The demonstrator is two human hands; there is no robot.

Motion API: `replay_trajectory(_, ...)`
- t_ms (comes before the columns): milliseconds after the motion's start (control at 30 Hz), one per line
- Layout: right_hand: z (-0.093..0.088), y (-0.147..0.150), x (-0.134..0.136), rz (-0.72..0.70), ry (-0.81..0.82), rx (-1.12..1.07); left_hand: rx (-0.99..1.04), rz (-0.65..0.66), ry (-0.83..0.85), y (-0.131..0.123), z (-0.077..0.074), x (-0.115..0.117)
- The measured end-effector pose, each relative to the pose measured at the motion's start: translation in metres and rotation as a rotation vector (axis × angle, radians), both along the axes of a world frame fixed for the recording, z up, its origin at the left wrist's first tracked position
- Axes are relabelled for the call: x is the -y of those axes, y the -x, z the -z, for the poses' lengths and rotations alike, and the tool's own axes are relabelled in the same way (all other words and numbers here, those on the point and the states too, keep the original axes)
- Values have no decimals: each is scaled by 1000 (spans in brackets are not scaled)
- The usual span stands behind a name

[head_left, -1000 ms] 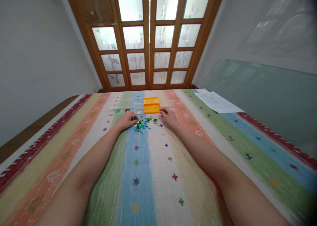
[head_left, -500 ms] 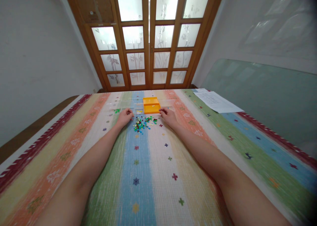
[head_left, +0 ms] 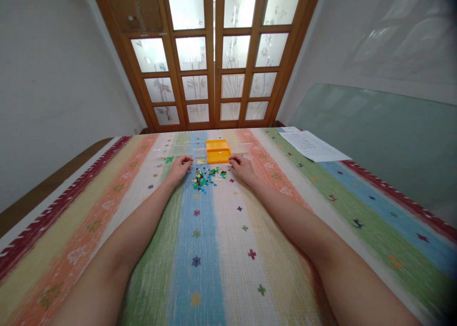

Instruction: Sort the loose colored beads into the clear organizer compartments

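My left hand [head_left: 180,168] rests on the cloth just left of a heap of small coloured pieces [head_left: 202,179], green, blue, dark red and pale yellow. Its fingers are curled together, and anything between them is too small to make out. At the front right corner of an open yellow-orange box [head_left: 219,162] is my right hand [head_left: 242,167], thumb and fingers drawn together. Whether it touches the box or pinches a tiny piece, I cannot tell. The box's lid [head_left: 216,145] leans back behind it. A tiny light bit lies inside the box.
A clear, low, tray-like thing [head_left: 193,149] lies behind my hands, with green pieces [head_left: 168,160] at its left and yellow ones [head_left: 201,161] near the box. Paper sheets [head_left: 312,145] lie at the back right. The striped tablecloth [head_left: 235,250] covers the table; wooden glazed doors [head_left: 215,97] stand beyond.
My left fingers have shifted very slightly and look a touch less curled. My right hand, the box and the heap stay where they were.
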State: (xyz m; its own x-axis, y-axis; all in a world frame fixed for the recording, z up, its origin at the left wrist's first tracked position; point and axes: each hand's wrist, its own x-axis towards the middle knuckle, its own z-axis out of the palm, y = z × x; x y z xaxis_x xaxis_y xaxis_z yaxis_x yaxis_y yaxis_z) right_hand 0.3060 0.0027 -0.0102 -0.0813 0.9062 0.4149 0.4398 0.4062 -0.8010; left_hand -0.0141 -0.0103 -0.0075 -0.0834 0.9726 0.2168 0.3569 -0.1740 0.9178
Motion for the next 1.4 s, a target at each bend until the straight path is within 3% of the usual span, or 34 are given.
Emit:
replay_trajectory(467,0,1,1,0,-54,85,81,-51,-25,-10,5,-4)
replay_trajectory(767,-15,14,23,-226,-255,405,185,-16,16,-16,-3,1)
replay_trajectory(1000,-33,15,41,-467,-384,694,-42,4,-31,-9,5,0)
replay_trajectory(1200,-30,18,39,-493,-389,736,-303,63,-131,-12,1,6)
replay_trajectory(1400,-22,23,36,-415,-377,698,-551,130,-210,-11,-5,13)
